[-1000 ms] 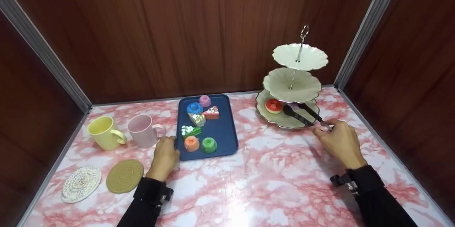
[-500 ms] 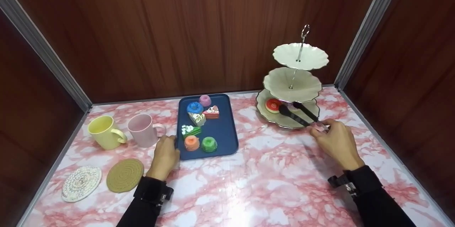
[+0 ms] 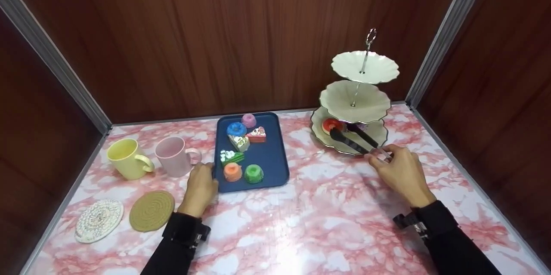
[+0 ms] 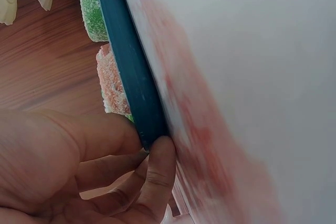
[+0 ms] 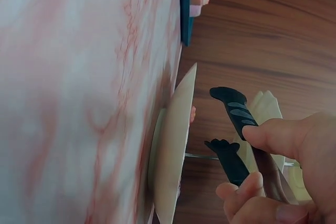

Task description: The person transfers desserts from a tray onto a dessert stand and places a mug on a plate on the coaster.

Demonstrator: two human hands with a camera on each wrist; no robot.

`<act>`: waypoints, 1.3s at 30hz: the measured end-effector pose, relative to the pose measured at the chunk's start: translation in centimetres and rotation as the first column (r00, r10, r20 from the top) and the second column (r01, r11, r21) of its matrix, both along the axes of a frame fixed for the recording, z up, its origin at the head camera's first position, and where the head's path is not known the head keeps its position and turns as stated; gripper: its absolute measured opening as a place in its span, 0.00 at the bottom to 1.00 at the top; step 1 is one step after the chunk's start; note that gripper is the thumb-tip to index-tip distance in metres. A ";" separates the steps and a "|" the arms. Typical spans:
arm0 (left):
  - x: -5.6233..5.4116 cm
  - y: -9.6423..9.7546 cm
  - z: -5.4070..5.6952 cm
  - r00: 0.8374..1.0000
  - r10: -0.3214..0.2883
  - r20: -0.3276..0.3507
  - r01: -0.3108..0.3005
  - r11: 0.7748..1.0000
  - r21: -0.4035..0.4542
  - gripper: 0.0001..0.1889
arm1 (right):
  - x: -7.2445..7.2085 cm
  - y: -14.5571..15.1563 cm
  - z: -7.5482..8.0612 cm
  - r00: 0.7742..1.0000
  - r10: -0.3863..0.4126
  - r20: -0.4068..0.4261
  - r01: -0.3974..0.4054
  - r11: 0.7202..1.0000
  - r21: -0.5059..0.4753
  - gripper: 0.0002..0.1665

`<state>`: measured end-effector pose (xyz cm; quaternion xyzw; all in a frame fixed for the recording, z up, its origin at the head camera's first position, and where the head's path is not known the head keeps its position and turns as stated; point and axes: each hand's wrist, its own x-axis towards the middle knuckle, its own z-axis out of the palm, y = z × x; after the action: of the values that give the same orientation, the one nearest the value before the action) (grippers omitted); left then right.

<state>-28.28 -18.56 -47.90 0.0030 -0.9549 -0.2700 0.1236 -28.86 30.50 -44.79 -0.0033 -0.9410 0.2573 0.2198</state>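
Black tongs (image 3: 351,143) reach, tips apart, over the bottom plate (image 3: 378,134) at right; we should move them slowly, clear of the red doughnut (image 3: 330,125) and middle plate (image 3: 335,100). Our right hand (image 3: 401,171) angles far-left, fingers clamped on the tongs; our left hand (image 3: 199,190) pinches the tray (image 3: 270,167) at its left edge.

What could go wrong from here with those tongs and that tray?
The right hand holds the tongs just under the middle plate, so lifting them straight up could bump it.
A tong tip sits close to the red donut and might nudge it.
The left hand grips the tray right beside the pink mug; a sideways jerk could knock the mug.
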 end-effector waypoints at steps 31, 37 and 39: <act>0.1 -0.2 -0.2 1.000 -0.006 -0.012 0.006 1.000 -0.011 0.23 | -1.1 -6.2 -0.5 0.994 0.106 0.015 -0.106 0.994 -0.019 0.22; 0.0 -0.1 -0.1 1.000 -0.013 -0.010 0.013 1.000 -0.005 0.23 | -1.9 -7.4 -0.5 0.994 0.108 0.021 -0.107 0.994 -0.025 0.23; 0.0 -0.2 0.0 1.000 -0.019 -0.015 0.019 1.000 -0.008 0.23 | -2.1 -7.8 -0.4 0.994 0.110 0.030 -0.109 0.994 -0.033 0.23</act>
<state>-28.31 -18.72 -47.95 -0.0084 -0.9550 -0.2673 0.1281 -30.99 22.69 -45.22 0.0407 -0.9390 0.2833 0.1905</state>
